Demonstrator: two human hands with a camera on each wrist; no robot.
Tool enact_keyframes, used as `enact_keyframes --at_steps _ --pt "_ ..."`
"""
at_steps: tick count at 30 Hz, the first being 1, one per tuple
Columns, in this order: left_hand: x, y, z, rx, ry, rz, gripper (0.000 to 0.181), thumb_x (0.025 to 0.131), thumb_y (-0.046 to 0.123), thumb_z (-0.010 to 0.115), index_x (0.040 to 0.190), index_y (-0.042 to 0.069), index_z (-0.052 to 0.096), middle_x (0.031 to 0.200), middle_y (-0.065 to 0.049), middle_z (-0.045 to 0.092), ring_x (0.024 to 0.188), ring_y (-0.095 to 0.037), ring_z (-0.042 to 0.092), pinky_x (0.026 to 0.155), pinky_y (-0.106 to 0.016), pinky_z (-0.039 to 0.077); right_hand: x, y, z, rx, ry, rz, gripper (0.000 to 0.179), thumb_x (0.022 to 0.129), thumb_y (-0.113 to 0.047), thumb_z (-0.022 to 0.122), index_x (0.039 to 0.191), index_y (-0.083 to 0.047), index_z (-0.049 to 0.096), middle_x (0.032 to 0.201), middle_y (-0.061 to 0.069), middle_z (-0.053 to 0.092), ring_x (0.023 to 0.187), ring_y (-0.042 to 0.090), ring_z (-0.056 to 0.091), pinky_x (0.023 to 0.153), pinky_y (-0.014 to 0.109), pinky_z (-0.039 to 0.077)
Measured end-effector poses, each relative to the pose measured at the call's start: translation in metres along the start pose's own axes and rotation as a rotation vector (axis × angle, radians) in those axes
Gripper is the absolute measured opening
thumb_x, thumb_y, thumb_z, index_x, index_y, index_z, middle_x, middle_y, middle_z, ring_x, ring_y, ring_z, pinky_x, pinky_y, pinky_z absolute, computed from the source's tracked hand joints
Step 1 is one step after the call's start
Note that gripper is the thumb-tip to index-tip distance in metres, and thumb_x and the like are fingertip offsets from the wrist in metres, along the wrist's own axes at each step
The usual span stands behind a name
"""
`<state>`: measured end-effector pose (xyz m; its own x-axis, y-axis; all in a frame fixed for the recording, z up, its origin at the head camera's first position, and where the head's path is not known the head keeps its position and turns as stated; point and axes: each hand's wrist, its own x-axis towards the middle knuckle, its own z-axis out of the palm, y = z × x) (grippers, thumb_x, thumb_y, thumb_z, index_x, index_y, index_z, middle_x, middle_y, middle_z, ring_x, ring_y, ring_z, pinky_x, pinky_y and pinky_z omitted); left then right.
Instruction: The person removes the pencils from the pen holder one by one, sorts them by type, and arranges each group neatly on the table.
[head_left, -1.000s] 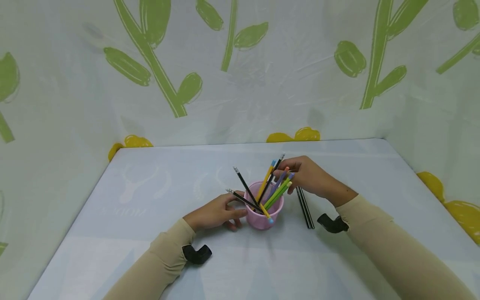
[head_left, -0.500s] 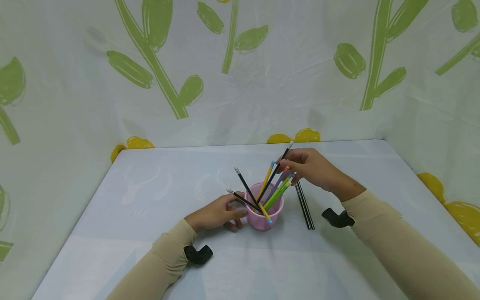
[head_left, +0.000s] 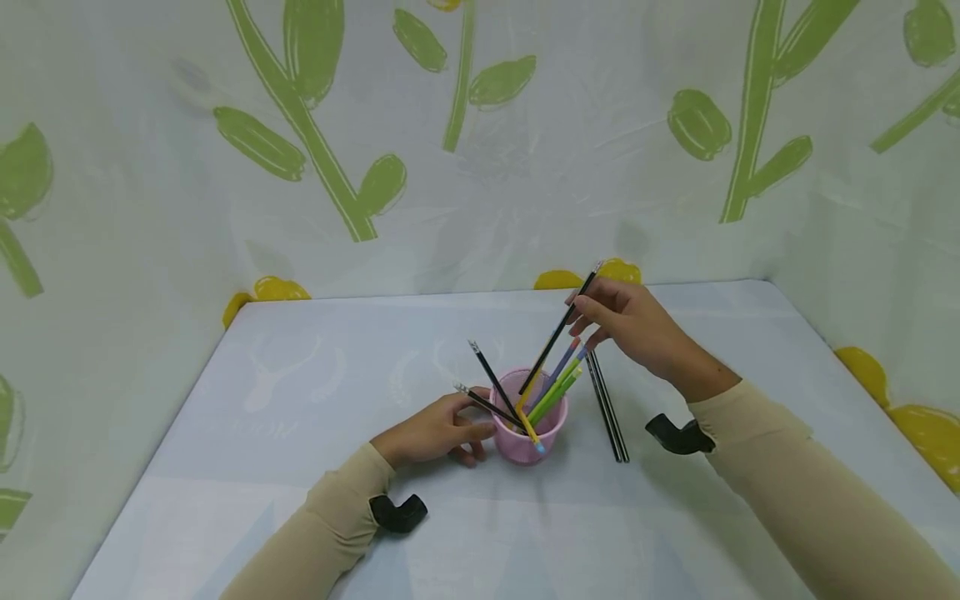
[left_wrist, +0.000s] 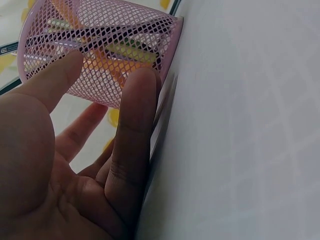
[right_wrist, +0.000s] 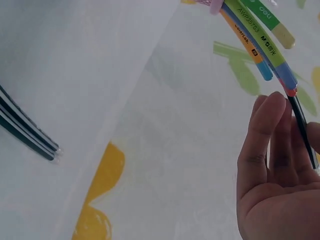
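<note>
A pink mesh pencil cup [head_left: 517, 450] stands on the table with pencils and coloured pens leaning in it. My left hand [head_left: 431, 429] lightly holds the cup's left side. In the left wrist view, the thumb [left_wrist: 65, 72] rests on the mesh and some fingers pass behind the cup. My right hand [head_left: 630, 325], above the cup's far right, pinches a slanted black pencil [head_left: 558, 329] near its eraser end. The pencil's lower tip is at the cup's mouth. Close below the right fingers are the pen ends, including a green pen [right_wrist: 262, 15] and an orange one [right_wrist: 245, 42].
Black pencils [head_left: 607, 417] lie side by side on the white table [head_left: 315, 450], right of the cup. Two black pencils [head_left: 491, 375] lean out of the cup toward the left. A wall with green leaf prints [head_left: 502, 79] rises behind the table.
My right hand has moved up and slightly right, drawing the black pencil upward from among the others in the cup. The left hand has stayed at the cup.
</note>
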<state>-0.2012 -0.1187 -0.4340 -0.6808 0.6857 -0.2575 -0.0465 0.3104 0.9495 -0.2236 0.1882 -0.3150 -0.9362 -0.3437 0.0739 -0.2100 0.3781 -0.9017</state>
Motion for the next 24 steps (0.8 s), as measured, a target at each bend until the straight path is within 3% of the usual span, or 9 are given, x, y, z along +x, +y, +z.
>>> enact_keyframes --at_steps 7,11,15,18,24 --pt "0.0 -0.002 0.004 -0.022 -0.013 0.002 0.05 0.099 0.03 0.065 0.144 0.021 0.047 0.082 -0.011 0.073 0.08 -0.018 0.07 0.074 -0.036 0.063 -0.007 -0.001 0.0 0.064 0.067 -0.087 0.03 0.107 -0.03 0.048 0.116 -0.003 0.056 0.103 0.011 0.067 0.094 0.019 0.07 0.078 0.029 0.062" --pt "0.0 -0.002 0.005 -0.026 -0.015 -0.006 0.049 0.098 0.03 0.066 0.143 0.025 0.048 0.085 -0.011 0.073 0.081 -0.019 0.07 0.075 -0.037 0.063 -0.01 -0.005 -0.001 0.188 0.105 -0.136 0.022 0.107 -0.029 0.047 0.114 -0.009 0.054 0.1 0.004 0.072 0.089 0.017 0.069 0.075 0.025 0.061" --pt "-0.001 0.0 0.004 -0.014 0.006 0.004 0.05 0.098 0.03 0.066 0.144 0.022 0.047 0.098 -0.013 0.074 0.08 -0.019 0.07 0.074 -0.037 0.063 -0.013 -0.01 -0.002 0.362 0.127 -0.172 0.021 0.108 -0.029 0.046 0.113 -0.01 0.052 0.096 0.003 0.074 0.08 0.017 0.069 0.067 0.024 0.058" --pt "-0.001 0.001 0.003 -0.004 0.01 0.009 0.052 0.099 0.029 0.066 0.145 0.02 0.046 0.116 -0.011 0.069 0.081 -0.019 0.07 0.073 -0.037 0.063 -0.019 -0.011 -0.004 0.432 0.145 -0.182 0.021 0.108 -0.03 0.044 0.114 -0.011 0.049 0.095 0.002 0.075 0.073 0.017 0.068 0.063 0.022 0.057" --pt "-0.001 0.002 -0.001 -0.005 0.009 0.005 0.054 0.098 0.031 0.066 0.146 0.02 0.045 0.12 -0.015 0.066 0.083 -0.019 0.07 0.075 -0.037 0.063 -0.028 -0.004 -0.005 0.518 0.171 -0.156 0.024 0.109 -0.034 0.041 0.117 -0.012 0.045 0.086 0.002 0.072 0.062 0.016 0.063 0.054 0.021 0.055"
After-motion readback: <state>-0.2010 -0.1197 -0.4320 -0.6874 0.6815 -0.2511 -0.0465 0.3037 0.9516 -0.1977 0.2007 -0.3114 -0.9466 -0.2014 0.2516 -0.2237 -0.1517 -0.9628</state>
